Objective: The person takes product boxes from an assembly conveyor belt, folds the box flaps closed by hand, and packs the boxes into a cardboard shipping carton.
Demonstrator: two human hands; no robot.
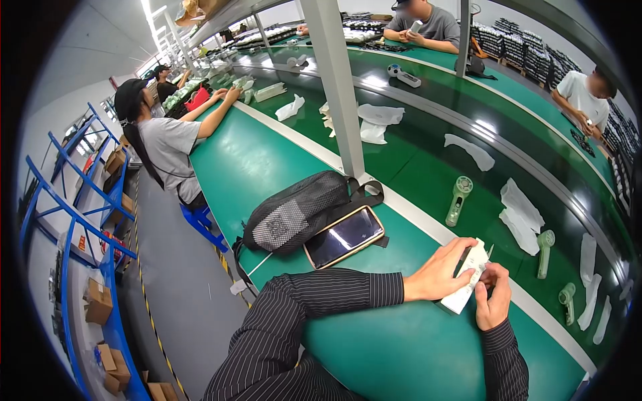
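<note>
A slim white carton (457, 299) is tilted between my two hands above the green tabletop, its far end pointing toward the conveyor. My left hand (436, 273) grips it from the left, thumb and fingers closed around its sides. On the other side, my right hand (493, 298) has its fingers bent against the carton's upper right part. A small flap seems to stick out at the far end. Whatever is inside the carton is hidden. Just beyond my hands, a light green handheld fan (459, 202) lies on the conveyor.
A black mesh bag (294, 210) and a phone (344, 236) lie left of my hands. The dark green conveyor (428, 167) carries white sleeves (521, 214) and more fans (546, 254). A grey post (341, 87) rises at the table edge. Several people sit along the line.
</note>
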